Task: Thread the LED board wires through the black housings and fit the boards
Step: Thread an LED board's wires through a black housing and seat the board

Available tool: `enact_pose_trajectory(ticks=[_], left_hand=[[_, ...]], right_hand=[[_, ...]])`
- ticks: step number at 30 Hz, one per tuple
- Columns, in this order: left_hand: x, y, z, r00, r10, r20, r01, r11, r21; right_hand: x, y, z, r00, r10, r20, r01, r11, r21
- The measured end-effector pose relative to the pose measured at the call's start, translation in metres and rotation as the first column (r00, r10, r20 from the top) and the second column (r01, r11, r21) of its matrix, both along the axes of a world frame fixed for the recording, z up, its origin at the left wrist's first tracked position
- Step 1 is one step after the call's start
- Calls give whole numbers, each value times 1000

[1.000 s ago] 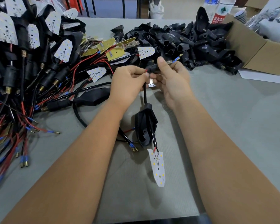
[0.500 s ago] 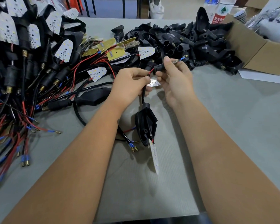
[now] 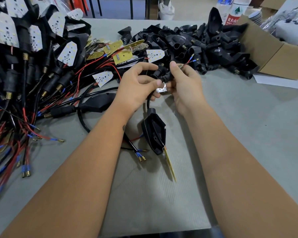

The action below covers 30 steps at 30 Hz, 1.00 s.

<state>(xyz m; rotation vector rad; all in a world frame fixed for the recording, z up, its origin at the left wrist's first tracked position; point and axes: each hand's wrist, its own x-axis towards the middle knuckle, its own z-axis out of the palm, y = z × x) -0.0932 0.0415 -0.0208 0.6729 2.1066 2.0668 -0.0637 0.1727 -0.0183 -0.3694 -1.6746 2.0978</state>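
Both hands pinch one black stem: the left hand (image 3: 138, 86) at its near end, the right hand (image 3: 182, 83) where the wires (image 3: 189, 61) come out. Below this grip hangs the housing (image 3: 154, 133), its LED board (image 3: 169, 164) dangling outside. A hard pull could tear the solder joints.

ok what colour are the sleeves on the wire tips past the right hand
Blue sleeves, brass tips, seen in the head view.

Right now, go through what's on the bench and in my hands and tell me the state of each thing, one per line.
Left hand: gripping the black stem piece.
Right hand: pinching the threaded connector.
Wire ends: poking out past the right hand.
Black housing: hanging on its cable, open side showing.
LED board: dangling below the housing, edge-on, not fitted.
Cardboard box: open.
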Motion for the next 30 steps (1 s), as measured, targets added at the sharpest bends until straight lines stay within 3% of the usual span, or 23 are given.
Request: enact_pose_trajectory(ticks=[13,18,23,30], left_hand=[[-3,3,-3,997,39,70,-41,999,32],[-3,2,2,989,9,148,4,996,-88],[0,-4,5,992,-98,74,113,967,-230],[2,-3,2,992,-116,-41,94,930,-355]], right_hand=[[3,1,3,992,123,-24,-124,992,-34],[3,4,3,997,47,-60,-56,987,-148],[4,5,3,998,-5,-60,-7,981,-193],[4,-2,1,992,124,-11,-122,990,71]])
